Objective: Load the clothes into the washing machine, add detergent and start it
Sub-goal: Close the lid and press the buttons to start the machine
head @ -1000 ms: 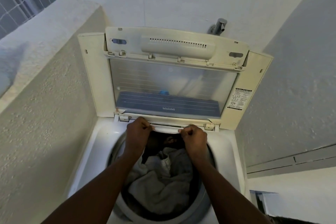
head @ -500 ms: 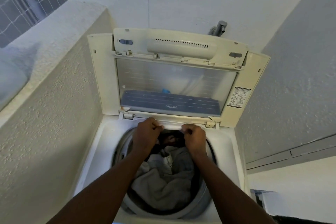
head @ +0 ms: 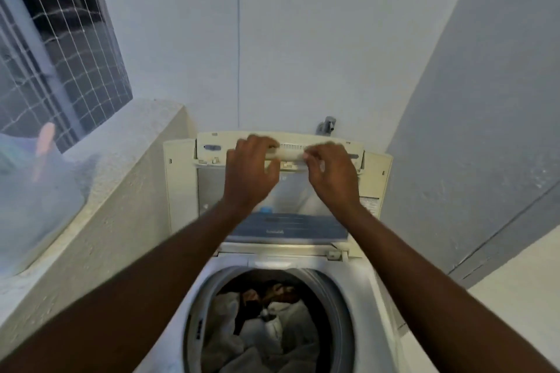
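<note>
We have the washing machine (head: 375, 306) before us with its lid (head: 181, 188) stood upright against the back wall and the drum (head: 336, 294) open below, the clothes (head: 266, 339) heaped inside it, pale pieces over darker ones, so loading looks done; our judgement is that the lid comes down next, and there the largest risk lies: a hinged lid this tall, pulled forward from its top edge, could drop under its own weight and slam onto the rim, or catch our forearms, which stretch right across the opening; the lid's handle bar (head: 291, 152) at its top is what we hold, the left hand (head: 250, 174) with fingers curled over its left part, the right hand (head: 330, 174) pinching its right part between thumb and fingers, both somewhat blurred, so how firm either hold is we cannot tell; a shallow pinch might slip off; smaller still, no detergent is in view, so shutting now may mean reopening; the tap (head: 326, 125) sits just behind the lid's top, near our knuckles.
</note>
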